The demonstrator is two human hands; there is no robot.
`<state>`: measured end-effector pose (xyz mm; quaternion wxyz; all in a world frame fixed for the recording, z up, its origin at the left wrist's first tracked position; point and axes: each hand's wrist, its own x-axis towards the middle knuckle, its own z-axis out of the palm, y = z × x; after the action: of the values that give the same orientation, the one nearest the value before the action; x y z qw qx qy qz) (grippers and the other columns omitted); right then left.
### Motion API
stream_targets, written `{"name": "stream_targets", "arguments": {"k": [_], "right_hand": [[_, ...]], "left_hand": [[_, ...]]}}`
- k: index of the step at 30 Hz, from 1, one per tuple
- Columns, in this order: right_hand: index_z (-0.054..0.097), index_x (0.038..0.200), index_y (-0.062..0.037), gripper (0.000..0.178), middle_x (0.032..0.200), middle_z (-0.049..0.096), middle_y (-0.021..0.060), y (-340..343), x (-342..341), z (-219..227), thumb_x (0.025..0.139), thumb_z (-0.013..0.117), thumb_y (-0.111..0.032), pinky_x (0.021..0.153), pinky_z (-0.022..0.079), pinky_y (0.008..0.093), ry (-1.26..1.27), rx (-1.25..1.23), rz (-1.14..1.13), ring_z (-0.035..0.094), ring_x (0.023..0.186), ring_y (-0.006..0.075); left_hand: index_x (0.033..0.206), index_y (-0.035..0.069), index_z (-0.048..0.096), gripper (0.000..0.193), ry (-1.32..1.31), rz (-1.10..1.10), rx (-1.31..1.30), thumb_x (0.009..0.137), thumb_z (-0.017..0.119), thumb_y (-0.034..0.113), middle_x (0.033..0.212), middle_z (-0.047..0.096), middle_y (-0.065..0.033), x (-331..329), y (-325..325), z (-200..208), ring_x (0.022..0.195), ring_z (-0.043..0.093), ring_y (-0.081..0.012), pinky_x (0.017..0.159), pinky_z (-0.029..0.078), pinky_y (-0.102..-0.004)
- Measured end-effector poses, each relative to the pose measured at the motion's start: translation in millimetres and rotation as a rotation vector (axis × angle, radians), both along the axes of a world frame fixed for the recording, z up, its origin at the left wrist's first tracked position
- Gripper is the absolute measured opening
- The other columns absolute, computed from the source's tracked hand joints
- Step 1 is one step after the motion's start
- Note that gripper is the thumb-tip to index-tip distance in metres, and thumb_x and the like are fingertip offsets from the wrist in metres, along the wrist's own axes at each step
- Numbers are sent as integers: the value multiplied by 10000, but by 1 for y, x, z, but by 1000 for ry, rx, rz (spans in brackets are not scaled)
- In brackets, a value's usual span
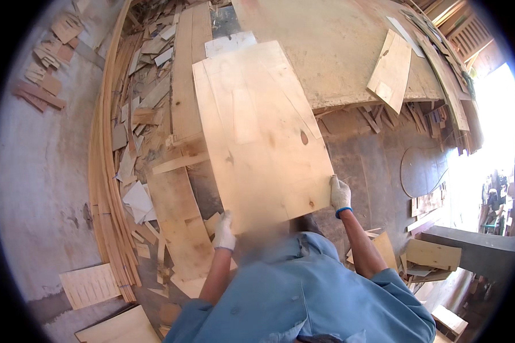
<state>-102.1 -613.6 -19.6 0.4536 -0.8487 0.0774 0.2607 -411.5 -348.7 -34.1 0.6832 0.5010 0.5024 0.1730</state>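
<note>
Wide wooden panel (257, 143) gripped at its near end by left hand (224, 230) and right hand (341, 194)

Head view, looking down past a blue shirt (303, 286): the pale, knotted panel fills the centre, reaching forward from the person's waist. Both hands wear white gloves. The left fingers are clamped on the near left corner, the right fingers on the right edge close to the near corner; their undersides are hidden. Part of the near edge is blurred.

The panel looks thin and stiff, probably moderate in weight but awkward for its breadth, with its far end likely to dip. Its face seems smooth, its rims perhaps splintery. The near corners suit a level hold; gripping midway along both long sides would probably balance it better.

The far edge overlaps a white sheet (230, 43); whether it rests there cannot be told. To the right spreads a large wooden surface (332, 51) with a loose board (392, 71) near its front edge. Offcuts (154, 46) and long strips (100, 188) crowd the left, beside a wall (40, 171), so the right side appears roomier.
</note>
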Motion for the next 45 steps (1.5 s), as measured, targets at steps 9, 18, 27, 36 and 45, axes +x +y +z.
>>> {"name": "stream_targets", "arguments": {"k": [9, 18, 27, 36, 45], "right_hand": [[674, 898, 35, 401, 714, 619, 27, -15, -7, -49, 1001, 537, -327, 616, 452, 314, -237, 78, 130, 539, 687, 91], [628, 873, 13, 403, 823, 620, 225, -5, -11, 27, 997, 496, -347, 721, 466, 428, -148, -83, 302, 620, 782, 270], [588, 812, 18, 341, 721, 593, 199, 17, 27, 37, 986, 546, -272, 629, 455, 402, -134, -27, 197, 532, 643, 209], [615, 869, 5, 276, 730, 571, 80, 45, 56, 10, 969, 535, -240, 627, 444, 368, -222, -7, 356, 526, 710, 190], [605, 886, 6, 265, 787, 598, 134, 65, 69, 30, 979, 497, -218, 660, 455, 401, -114, -11, 279, 556, 725, 278]], "left_hand": [[1225, -79, 626, 501, 39, -55, -2, 1010, 532, 363, 1189, 660, -146, -11, 8, -2, 1097, 603, -214, 972, 461, -345], [1211, -79, 630, 442, 94, 56, 44, 1035, 467, 293, 1177, 662, -113, -1, 11, 15, 1067, 607, -179, 969, 469, -336], [1178, -52, 644, 471, 154, 197, 53, 1036, 501, 373, 1140, 662, -72, 53, 6, 34, 1031, 617, -135, 893, 513, -310], [1168, -23, 657, 494, 261, 200, 17, 1012, 544, 432, 1115, 670, -60, 47, 68, -19, 997, 628, -113, 870, 521, -302], [1136, -26, 634, 447, 179, 279, 7, 1009, 579, 399, 1030, 590, 9, 95, 74, 27, 913, 526, -75, 827, 462, -253]]}}
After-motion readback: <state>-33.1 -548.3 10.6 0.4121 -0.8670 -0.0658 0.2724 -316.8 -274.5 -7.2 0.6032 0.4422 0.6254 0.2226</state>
